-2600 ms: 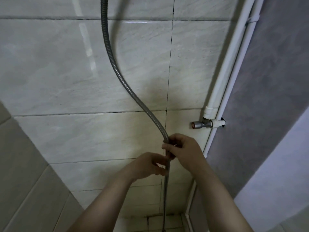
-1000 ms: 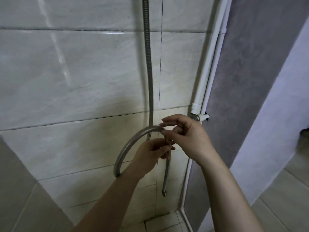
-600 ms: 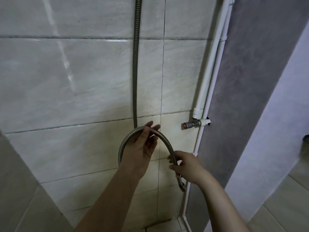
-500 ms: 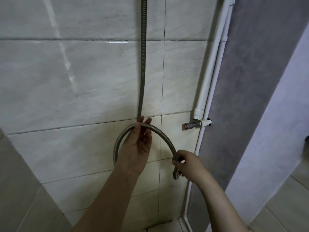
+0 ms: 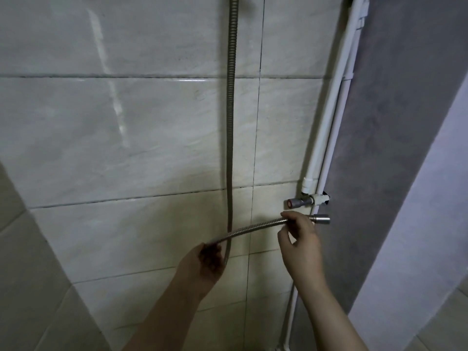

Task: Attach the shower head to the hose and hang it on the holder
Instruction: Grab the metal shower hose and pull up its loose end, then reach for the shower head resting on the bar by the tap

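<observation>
Hose: a ribbed, flexible metal hose (image 5: pixel 230 102) hung straight down the tiled wall from above the frame, bent sharply low down, then ran almost level to the right.
Hose end: a smooth cylindrical metal connector (image 5: pixel 321 219) stuck out past the right hand, just below the valve and apart from it.
Right hand: the right hand (image 5: pixel 300 239) was closed on the hose just behind the connector, thumb and forefinger pinched over it, the other fingers curled loosely beneath.
Left hand: the left hand (image 5: pixel 202 262) was cupped round the bend of the hose, palm up, fingers curled; how tightly it gripped could not be told.
Valve: a small metal angle valve (image 5: pixel 298 203) with a reddish round end pointed left from a white plastic fitting at the wall's corner.
Pipes: two white plastic pipes (image 5: pixel 336 97) ran side by side up the corner.
Wall: large glossy pale tiles (image 5: pixel 126 135), faintly veined like marble, with dark grout lines and a streak of reflected light.
Right side: a matt grey surface (image 5: pixel 395 122) beside the pipes.
Writing: none legible anywhere.
Change: half a second before, the hose arched over the raised left hand with its end pointing down; it then lay flatter, the left hand lower, the end turned right.
</observation>
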`<state>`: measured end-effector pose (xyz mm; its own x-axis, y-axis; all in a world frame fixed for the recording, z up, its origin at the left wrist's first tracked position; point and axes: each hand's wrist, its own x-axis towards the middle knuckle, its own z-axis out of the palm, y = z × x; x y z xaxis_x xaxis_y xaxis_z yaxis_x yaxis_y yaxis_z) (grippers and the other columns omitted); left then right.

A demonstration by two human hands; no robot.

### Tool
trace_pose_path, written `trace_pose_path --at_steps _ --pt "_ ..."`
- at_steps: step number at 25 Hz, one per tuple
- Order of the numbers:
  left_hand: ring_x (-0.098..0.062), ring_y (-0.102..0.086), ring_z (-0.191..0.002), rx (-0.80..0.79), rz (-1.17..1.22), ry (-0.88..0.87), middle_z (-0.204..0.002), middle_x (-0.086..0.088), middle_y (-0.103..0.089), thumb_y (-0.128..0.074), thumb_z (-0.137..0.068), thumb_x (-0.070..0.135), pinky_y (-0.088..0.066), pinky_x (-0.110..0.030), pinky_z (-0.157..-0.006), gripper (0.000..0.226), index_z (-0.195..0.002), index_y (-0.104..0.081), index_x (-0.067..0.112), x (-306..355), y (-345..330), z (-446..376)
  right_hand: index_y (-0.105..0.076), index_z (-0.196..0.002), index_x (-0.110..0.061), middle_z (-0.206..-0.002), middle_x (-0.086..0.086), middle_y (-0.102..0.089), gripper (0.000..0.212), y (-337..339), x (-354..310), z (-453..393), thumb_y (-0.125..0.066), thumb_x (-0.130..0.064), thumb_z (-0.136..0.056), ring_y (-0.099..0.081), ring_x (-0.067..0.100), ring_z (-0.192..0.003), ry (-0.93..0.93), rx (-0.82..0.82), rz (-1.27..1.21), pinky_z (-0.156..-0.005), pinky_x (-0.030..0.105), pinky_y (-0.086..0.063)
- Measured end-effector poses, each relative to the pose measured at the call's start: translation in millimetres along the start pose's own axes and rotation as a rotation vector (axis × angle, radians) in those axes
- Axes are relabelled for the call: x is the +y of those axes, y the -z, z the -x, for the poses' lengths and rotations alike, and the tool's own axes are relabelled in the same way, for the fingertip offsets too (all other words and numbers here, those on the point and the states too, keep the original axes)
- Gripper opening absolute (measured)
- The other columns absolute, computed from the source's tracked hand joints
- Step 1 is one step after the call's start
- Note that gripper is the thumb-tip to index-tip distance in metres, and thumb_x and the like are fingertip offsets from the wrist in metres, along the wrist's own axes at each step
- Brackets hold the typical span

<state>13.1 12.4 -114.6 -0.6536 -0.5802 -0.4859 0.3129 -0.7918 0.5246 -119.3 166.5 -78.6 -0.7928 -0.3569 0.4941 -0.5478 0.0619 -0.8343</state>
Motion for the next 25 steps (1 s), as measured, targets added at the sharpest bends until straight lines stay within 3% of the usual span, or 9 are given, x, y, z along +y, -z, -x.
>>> trace_pose_path --at_steps 4,8,10,13,17,21,25 --pt "-0.021 -0.060 -0.048 0.006 -0.292 0.143 -0.056 -0.009 -0.065 -0.047 -0.095 0.022 -0.050 -0.024 -0.042 0.032 -0.080 -0.065 0.001 -6 13 -6 -0.066 -0.096 -0.020 -0.098 -0.007 -0.066 0.023 -8 -10 -7 -0.063 0.001 -0.088 -0.065 0.008 -0.092 0.048 0.127 -0.132 -0.079 0.008 -0.047" --pt "-0.021 -0.054 -0.057 0.002 -0.319 -0.014 -0.059 -0.009 -0.059 -0.053 -0.091 0.011 -0.050 -0.027 -0.046 0.020 -0.075 -0.062 0.004 4 -2 0 -0.062 -0.086 -0.026 -0.090 -0.012 -0.065 0.030 -12 -14 -8 -0.060 0.005 -0.087 -0.061 -0.002 -0.086 0.099 0.124 -0.084 -0.076 0.006 -0.044" --pt "-0.021 -0.061 -0.066 -0.080 -0.379 -0.138 -0.068 -0.009 -0.066 -0.057 -0.090 0.010 -0.052 -0.030 -0.060 0.015 -0.084 -0.068 0.002 10 -20 7 -0.062 -0.085 -0.027 -0.089 -0.016 -0.064 0.034 -12 -13 -5 -0.057 0.007 -0.088 -0.060 -0.009 -0.088 0.127 0.095 -0.040 -0.078 0.005 -0.044" --pt "-0.021 -0.070 -0.095 -0.250 -0.622 -0.264 -0.096 -0.008 -0.076 -0.058 -0.092 0.020 -0.053 -0.033 -0.084 0.021 -0.101 -0.074 0.009 9 -53 15 -0.063 -0.081 -0.024 -0.086 -0.015 -0.066 0.039 -12 -12 -2 -0.053 0.014 -0.085 -0.061 -0.013 -0.091 0.180 0.052 0.009 -0.078 0.004 -0.044" --pt "-0.018 -0.067 -0.111 -0.495 -0.728 -0.311 -0.114 -0.005 -0.073 -0.058 -0.094 0.022 -0.048 -0.035 -0.100 0.025 -0.113 -0.070 0.013 -9 -91 27 -0.057 -0.072 -0.033 -0.076 -0.006 -0.066 0.052 -5 -14 -1 -0.052 0.017 -0.081 -0.064 0.004 -0.080 0.223 0.003 0.005 -0.071 0.009 -0.044" --pt "-0.013 -0.066 -0.111 -0.565 -0.737 -0.453 -0.115 -0.005 -0.073 -0.055 -0.095 0.010 -0.050 -0.025 -0.095 0.023 -0.112 -0.071 0.012 -29 -111 39 -0.060 -0.069 -0.022 -0.072 -0.004 -0.069 0.037 12 -15 0 -0.055 0.012 -0.083 -0.066 0.007 -0.077 0.184 -0.035 0.012 -0.069 0.011 -0.047" --pt "-0.001 -0.070 -0.090 -0.597 -0.810 -0.583 -0.099 -0.002 -0.075 -0.055 -0.093 0.003 -0.050 -0.012 -0.077 0.022 -0.110 -0.069 0.005 -43 -129 46 -0.067 -0.070 -0.014 -0.080 -0.012 -0.072 0.026 35 -16 -1 -0.060 0.009 -0.082 -0.068 0.001 -0.083 0.119 -0.047 -0.034 -0.073 0.013 -0.050"
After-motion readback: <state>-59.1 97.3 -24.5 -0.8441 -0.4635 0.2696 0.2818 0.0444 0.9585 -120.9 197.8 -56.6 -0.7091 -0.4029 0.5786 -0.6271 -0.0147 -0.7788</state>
